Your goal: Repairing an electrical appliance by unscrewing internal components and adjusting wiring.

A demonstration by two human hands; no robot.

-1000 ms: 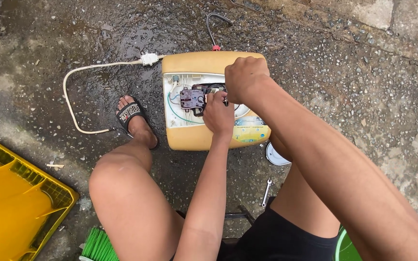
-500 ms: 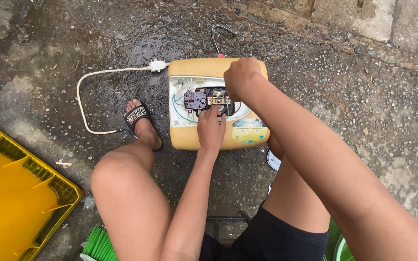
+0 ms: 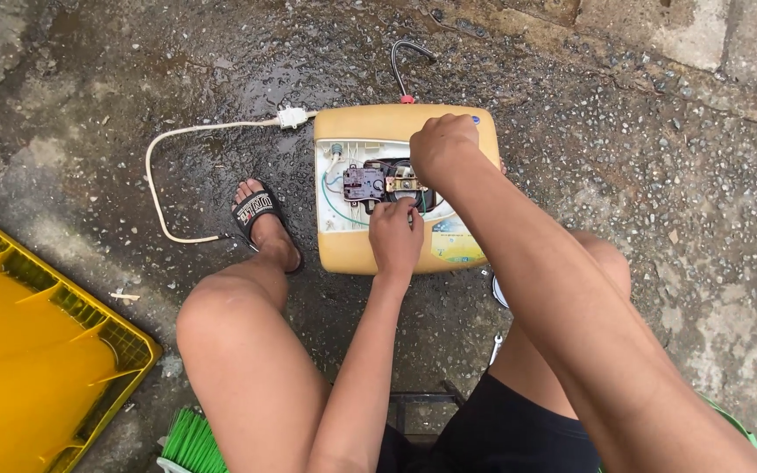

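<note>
Wet, gritty concrete lies underfoot. On it the left hand pinches at the wiring in the open middle of the cream water heater, fingers closed on something too small to tell. Just beyond, on the far side, the right hand is clenched over the same opening. A white cord trails left; a yellow crate sits at near left.

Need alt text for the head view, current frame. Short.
Seen from above, a seated person's left hand and right hand work inside an opened yellow appliance casing lying on wet concrete ground, at its exposed wiring and parts. A white power cord loops off to the left past a sandalled foot; a yellow crate sits at lower left.
</note>
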